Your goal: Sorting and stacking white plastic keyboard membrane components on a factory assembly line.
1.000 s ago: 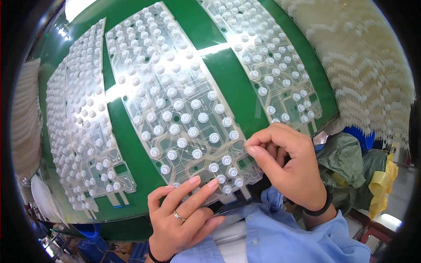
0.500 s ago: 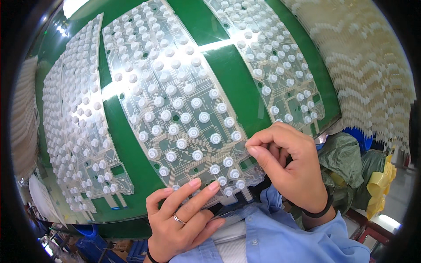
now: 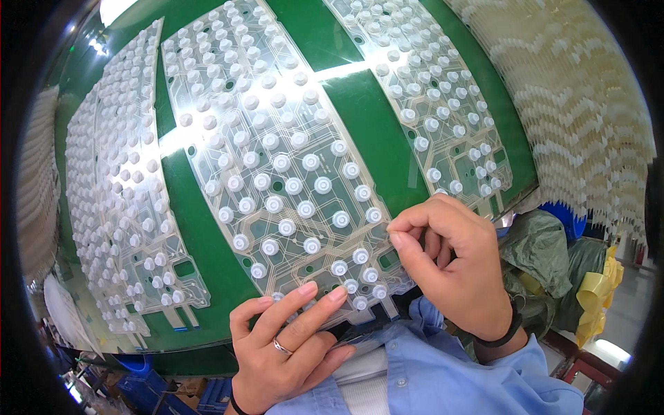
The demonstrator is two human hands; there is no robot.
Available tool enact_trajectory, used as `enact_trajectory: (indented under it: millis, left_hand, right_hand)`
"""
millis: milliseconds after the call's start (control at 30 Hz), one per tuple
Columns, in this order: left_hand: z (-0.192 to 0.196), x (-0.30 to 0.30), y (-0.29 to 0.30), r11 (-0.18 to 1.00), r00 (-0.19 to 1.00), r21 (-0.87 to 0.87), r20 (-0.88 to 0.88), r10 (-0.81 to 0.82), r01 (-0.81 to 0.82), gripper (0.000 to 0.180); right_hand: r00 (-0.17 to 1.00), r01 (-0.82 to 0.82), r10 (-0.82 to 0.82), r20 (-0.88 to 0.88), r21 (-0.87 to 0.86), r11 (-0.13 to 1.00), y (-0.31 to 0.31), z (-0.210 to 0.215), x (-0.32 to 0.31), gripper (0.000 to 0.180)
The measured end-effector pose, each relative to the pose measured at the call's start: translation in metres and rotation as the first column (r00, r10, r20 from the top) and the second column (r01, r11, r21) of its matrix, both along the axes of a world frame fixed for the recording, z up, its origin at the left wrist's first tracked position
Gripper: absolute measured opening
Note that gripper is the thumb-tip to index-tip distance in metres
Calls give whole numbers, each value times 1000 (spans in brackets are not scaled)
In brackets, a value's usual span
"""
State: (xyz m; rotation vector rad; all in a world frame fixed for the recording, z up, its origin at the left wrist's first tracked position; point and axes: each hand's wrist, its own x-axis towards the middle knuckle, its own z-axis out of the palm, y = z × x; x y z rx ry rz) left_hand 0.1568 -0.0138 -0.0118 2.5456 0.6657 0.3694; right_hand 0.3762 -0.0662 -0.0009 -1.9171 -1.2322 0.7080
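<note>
A blue shirt (image 3: 443, 377) is filling the near edge, with the person's bare hands reaching forward from it. The left hand (image 3: 287, 346), wearing a silver ring (image 3: 282, 346), is resting loosely with fingers spread, gripping nothing, its longer fingertips lying over the near edge of the middle sheet (image 3: 267, 164). The right hand (image 3: 453, 259), with a black band (image 3: 508, 333) around its wrist, is curling inward; thumb and forefinger are pinching together at that sheet's right edge, but whether they are catching the edge cannot be told. The clear middle sheet, dotted with white caps and crossed by fine lines, is lying flat on the green table (image 3: 363, 124) in front of the body. To its right, crumpled green plastic (image 3: 536, 242) is sitting beside a yellow wrap (image 3: 600, 294). Farther out, a similar right sheet (image 3: 443, 149) is lying apart from it, and pale stacked rows (image 3: 574, 117) are standing beyond.
</note>
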Motion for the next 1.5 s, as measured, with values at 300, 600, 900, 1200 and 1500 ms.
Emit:
enact_trajectory:
  millis: [300, 600, 900, 1200, 1500]
  left_hand:
    - [-3, -1, 1, 999, 999, -3, 31, -42, 43, 28]
    - [9, -6, 3, 991, 996, -130, 81, 33, -22, 27]
    - [18, -22, -12, 988, 961, -131, 273, -42, 81, 28]
    - [18, -85, 27, 888, 831, -179, 312, 459, -423, 21]
    - [7, -10, 11, 960, 951, -127, 157, 266, -248, 18]
  right_hand:
    - [971, 11, -10, 239, -5, 1000, 0, 3, -10, 13]
    - [836, -97, -102, -539, -328, 940, -83, -9, 6, 21]
    - [799, 261, -66, -598, 244, 934, -51, 2, -10, 41]
    - [613, 567, -328, -719, 112, 816, -38, -10, 70, 54]
    - [718, 299, -566, 406, 555, 777, -40, 9, 47, 61]
